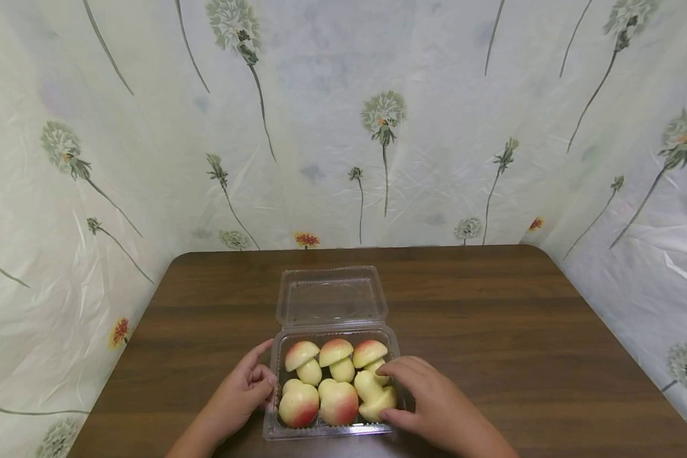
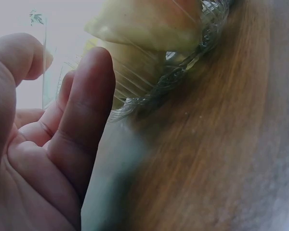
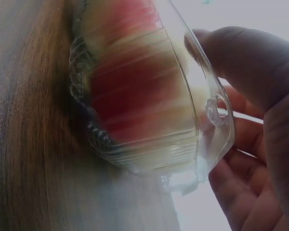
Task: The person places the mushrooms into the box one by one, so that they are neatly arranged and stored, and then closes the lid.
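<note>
A hinged clear plastic box [image 1: 327, 435] stands on the table with its lid [image 1: 332, 296] folded back. Inside are several smooth yellow mushrooms with red-blushed caps, in two rows. One front-row mushroom [image 1: 339, 402] shows its red cap toward me. My right hand [image 1: 429, 397] reaches over the box's right side. Its thumb and fingers are round the front-right mushroom [image 1: 372, 397], which is tilted, stem toward the back. At the left wall, my left hand [image 1: 240, 391] touches the box with loosely bent fingers. In the right wrist view the box wall [image 3: 149, 151] hides the fingertips' contact.
The dark brown wooden table [image 1: 481, 305] extends around the box on all sides. Behind it and at both sides hangs a pale sheet [image 1: 320, 127] printed with dandelions, close to the table's back edge.
</note>
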A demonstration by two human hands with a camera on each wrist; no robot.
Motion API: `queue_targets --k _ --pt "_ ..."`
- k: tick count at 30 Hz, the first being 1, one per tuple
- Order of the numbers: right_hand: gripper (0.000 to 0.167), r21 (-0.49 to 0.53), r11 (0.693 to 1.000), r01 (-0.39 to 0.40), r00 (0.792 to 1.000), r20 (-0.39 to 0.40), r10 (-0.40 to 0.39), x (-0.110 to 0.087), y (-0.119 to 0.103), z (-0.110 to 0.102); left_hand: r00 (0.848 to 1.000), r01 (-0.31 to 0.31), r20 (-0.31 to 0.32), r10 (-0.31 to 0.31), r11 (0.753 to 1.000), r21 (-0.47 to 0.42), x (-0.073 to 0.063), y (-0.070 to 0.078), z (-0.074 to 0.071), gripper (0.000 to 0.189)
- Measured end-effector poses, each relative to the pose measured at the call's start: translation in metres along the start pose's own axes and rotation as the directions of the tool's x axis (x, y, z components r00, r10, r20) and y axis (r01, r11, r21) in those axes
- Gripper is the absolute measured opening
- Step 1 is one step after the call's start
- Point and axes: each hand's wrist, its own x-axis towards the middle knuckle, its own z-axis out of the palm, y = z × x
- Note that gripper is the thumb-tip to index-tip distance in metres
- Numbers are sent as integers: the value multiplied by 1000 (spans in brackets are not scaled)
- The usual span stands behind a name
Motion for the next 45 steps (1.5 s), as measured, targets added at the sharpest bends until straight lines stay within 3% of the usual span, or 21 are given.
queue_targets --k 12,25,37,45 --pt "59 7 1000 4 1000 16 -4 3 -7 -1 1000 -6 -5 6 1000 -13 0 -1 1 73" --pt "52 70 997 28 997 73 -33 5 -13 6 1000 -4 -9 4 1000 -7 1 -2 0 72" --pt "48 56 996 -64 990 131 56 8 -14 10 1000 -8 -4 8 1000 -5 1 0 0 72" --pt "48 15 997 -71 990 121 69 9 -16 16 1000 -2 -4 2 1000 -22 1 1 1 74"
